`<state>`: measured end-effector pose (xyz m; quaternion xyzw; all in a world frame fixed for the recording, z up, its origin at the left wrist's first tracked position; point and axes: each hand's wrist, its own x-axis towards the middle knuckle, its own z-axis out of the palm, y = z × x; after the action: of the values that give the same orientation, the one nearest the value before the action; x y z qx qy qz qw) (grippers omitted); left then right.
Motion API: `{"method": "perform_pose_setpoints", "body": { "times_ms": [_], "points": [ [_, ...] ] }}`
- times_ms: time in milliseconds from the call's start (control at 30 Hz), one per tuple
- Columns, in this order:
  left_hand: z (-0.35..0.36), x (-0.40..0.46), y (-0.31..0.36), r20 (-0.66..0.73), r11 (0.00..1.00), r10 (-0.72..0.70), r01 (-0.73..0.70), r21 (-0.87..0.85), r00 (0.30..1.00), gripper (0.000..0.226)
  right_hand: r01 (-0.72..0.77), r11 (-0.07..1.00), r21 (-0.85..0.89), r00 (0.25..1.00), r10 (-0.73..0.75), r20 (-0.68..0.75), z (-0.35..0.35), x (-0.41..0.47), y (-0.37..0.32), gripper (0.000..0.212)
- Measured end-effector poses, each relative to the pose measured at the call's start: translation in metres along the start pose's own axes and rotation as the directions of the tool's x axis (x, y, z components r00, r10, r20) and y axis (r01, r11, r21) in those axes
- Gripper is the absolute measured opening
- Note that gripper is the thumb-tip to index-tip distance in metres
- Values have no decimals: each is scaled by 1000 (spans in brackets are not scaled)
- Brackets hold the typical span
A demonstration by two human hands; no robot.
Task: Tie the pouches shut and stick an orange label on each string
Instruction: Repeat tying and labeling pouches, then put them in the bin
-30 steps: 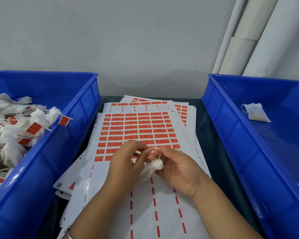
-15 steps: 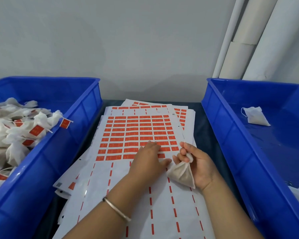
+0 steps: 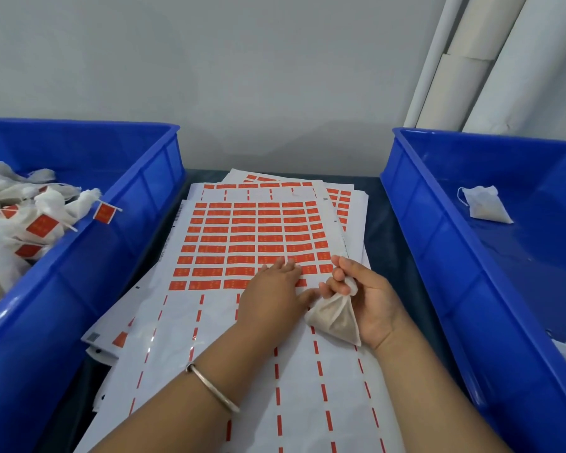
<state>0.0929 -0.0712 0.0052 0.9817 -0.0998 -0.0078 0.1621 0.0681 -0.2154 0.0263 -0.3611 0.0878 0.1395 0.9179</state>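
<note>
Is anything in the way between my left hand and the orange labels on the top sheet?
Nothing visible. The left hand already lies flat on the top label sheet, its fingers on the lowest rows of orange labels. The right hand holds the pouch just beside it.

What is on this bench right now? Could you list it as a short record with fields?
Left hand: fingers flat on the label sheet, at the lowest orange rows
Right hand: grips a pouch by its gathered top
Left bin: pile of labelled pouches
Right bin: one unlabelled pouch
Lower sheet: labels already peeled off
</note>
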Motion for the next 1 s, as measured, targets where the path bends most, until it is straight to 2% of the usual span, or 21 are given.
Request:
{"method": "perform_pose_setpoints", "body": {
  "times_ms": [100, 233, 400, 600, 833, 1000],
  "points": [
    [-2, -3, 1, -15, 1000, 4, -4, 8, 1000, 64, 8, 996, -88, 1000, -7, 19, 3, -4, 3, 17],
    [-5, -8, 3, -76, 999, 53, -53, 7, 996, 48, 12, 994, -105, 1000, -10, 25, 3, -6, 4, 18],
    [-11, -11, 0, -131, 991, 28, -45, -127, 991, 28, 30, 991, -129, 999, -28, 19, 2, -5, 3, 22],
    [-13, -13, 0, -149, 991, 89, -102, -87, 985, 30, 42, 988, -149, 999, -39, 24, 4, -3, 2, 18],
    [-15, -9, 2, -80, 996, 83, -84, -18, 993, 34, 53, 983, -176, 999, -51, 21, 5, -4, 2, 18],
    [-14, -8, 1, -89, 997, 61, -65, -45, 994, 34, 54, 981, -187, 999, -53, 11, 5, -5, 3, 19]
  ]
}}
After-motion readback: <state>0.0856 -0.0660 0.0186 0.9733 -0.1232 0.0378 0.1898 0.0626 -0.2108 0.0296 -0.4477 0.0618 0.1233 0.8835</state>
